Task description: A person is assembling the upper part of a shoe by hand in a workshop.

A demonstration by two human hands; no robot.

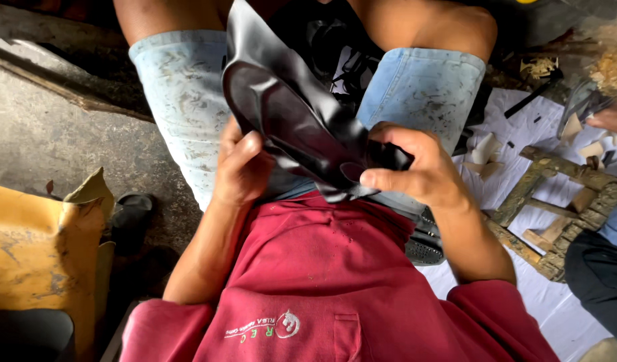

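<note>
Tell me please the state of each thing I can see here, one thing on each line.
black leather piece: bent and creased, held up over the lap
left hand: closed on its left edge
right hand: pinching its lower right end
yellow sheet: on the floor, edge curled
wooden frame: flat on the white sheet
black sandal: on the floor
</note>
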